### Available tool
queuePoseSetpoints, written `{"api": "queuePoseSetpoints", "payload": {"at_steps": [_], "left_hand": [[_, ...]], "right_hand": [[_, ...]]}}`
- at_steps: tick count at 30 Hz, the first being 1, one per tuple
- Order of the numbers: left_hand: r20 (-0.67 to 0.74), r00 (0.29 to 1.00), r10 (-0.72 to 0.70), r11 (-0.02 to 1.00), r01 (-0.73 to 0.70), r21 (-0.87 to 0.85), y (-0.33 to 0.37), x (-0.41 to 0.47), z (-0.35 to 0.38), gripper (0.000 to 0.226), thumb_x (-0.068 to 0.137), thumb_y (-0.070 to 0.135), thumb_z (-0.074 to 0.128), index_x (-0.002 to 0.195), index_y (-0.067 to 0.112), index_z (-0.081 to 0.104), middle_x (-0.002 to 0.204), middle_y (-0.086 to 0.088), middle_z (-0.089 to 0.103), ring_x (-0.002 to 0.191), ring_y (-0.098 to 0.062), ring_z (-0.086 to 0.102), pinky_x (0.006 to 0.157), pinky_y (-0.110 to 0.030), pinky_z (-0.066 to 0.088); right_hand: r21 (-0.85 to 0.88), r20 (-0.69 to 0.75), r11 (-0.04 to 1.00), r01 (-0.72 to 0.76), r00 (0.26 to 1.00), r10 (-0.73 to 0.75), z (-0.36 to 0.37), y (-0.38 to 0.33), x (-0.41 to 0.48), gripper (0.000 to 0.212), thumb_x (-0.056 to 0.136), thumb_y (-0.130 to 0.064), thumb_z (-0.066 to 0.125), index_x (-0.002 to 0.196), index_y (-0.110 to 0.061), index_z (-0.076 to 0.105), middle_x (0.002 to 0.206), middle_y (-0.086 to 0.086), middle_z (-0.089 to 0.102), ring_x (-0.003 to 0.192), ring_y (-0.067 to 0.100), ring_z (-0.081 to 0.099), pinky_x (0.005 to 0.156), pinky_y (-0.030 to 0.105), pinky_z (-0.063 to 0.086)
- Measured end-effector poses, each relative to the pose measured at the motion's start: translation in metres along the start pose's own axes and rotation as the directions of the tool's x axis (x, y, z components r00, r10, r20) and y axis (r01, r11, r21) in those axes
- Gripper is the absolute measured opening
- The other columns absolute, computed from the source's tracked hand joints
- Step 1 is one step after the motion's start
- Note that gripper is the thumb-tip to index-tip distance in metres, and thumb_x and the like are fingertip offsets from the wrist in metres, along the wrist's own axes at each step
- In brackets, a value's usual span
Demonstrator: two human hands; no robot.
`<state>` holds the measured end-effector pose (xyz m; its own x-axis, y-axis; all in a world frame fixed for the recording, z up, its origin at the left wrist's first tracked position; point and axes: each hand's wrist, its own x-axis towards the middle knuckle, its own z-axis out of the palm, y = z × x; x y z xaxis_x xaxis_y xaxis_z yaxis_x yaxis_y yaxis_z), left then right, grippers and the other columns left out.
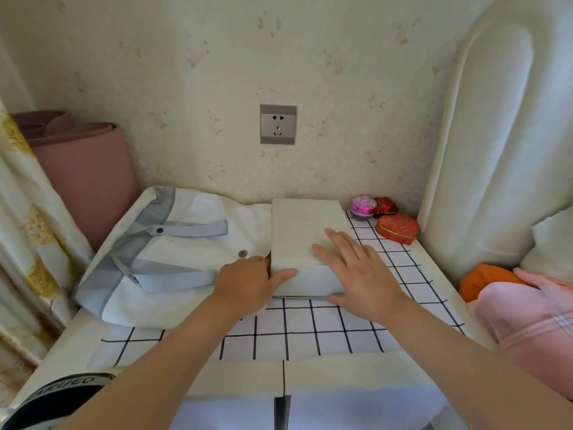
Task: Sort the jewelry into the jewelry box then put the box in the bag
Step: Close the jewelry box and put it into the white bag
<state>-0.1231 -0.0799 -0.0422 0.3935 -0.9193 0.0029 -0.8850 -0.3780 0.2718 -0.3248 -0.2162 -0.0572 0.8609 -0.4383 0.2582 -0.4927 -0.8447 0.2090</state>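
On the lid of the white jewelry box (307, 240), the fingers of the right hand (359, 274) lie spread and flat, palm down near the front right corner, with the thumb dropping to the box's lower front edge — pressing rather than closing round anything. The left hand (248, 280) cups the front left corner, its thumb stretched across the front face and the other fingers hidden down the left side, so it appears to grip that corner, though the hidden fingers cannot be confirmed. Both forearms reach forward from below, converging on the box.

The box sits closed on the gridded table cover (310, 330), its left side touching the white and grey bag (173, 256), which lies flat and slack beside it. The box looks rigid, smooth-sided and fairly light; with a loose lid it could open if tipped, so holding opposite side walls, with a thumb over the lid, would probably be safest. The bag is soft cloth — its mouth would likely need holding open. A red heart-shaped box (397, 231) and small trinket cases (372, 206) rest well apart at the back right.
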Motion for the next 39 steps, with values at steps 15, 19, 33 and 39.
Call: {"api": "queuePoseSetpoints", "payload": {"at_steps": [15, 19, 33, 39], "left_hand": [[-0.063, 0.985, -0.160, 0.972, 0.146, -0.184, -0.001, 0.001, -0.016, 0.057, 0.094, 0.069, 0.034, 0.075, 0.024, 0.063, 0.077, 0.008, 0.065, 0.074, -0.011, 0.060, 0.064, -0.029, 0.042], [0.012, 0.987, -0.163, 0.750, 0.132, -0.648, -0.020, -0.001, -0.051, 0.033, 0.093, 0.025, 0.057, 0.123, 0.037, 0.065, 0.121, 0.001, 0.067, 0.115, -0.018, 0.060, 0.098, -0.032, 0.047], [-0.132, 0.982, -0.136, 0.879, 0.058, -0.473, -0.036, -0.008, -0.056, 0.055, 0.091, 0.019, 0.059, 0.144, 0.028, 0.049, 0.130, 0.010, 0.057, 0.123, -0.009, 0.051, 0.095, -0.016, 0.033], [-0.182, 0.983, -0.005, 0.924, -0.065, -0.377, -0.036, 0.003, -0.044, 0.048, 0.090, 0.021, 0.063, 0.137, 0.024, 0.056, 0.135, 0.008, 0.057, 0.125, -0.009, 0.050, 0.104, -0.020, 0.036]], "right_hand": [[-0.090, -0.091, 0.993, -0.079, 0.993, 0.071, -0.005, -0.026, 0.022, 0.112, 0.060, -0.048, 0.084, 0.152, -0.022, 0.027, 0.149, 0.011, 0.039, 0.128, 0.034, 0.045, 0.083, 0.048, 0.045], [-0.081, -0.155, 0.994, -0.077, 0.986, 0.063, -0.012, -0.036, 0.028, 0.108, 0.057, -0.047, 0.085, 0.148, -0.020, 0.033, 0.143, 0.008, 0.046, 0.123, 0.032, 0.049, 0.080, 0.045, 0.044], [-0.323, -0.244, 0.946, 0.036, 0.962, -0.120, -0.001, -0.092, 0.028, 0.094, 0.067, -0.053, 0.078, 0.145, -0.015, 0.041, 0.137, 0.012, 0.052, 0.115, 0.034, 0.054, 0.073, 0.044, 0.047], [0.011, -0.175, 0.975, 0.223, 0.960, -0.218, -0.020, -0.066, 0.025, 0.073, 0.074, -0.059, 0.066, 0.136, -0.025, 0.051, 0.127, -0.003, 0.055, 0.109, 0.020, 0.053, 0.062, 0.035, 0.051]]}}
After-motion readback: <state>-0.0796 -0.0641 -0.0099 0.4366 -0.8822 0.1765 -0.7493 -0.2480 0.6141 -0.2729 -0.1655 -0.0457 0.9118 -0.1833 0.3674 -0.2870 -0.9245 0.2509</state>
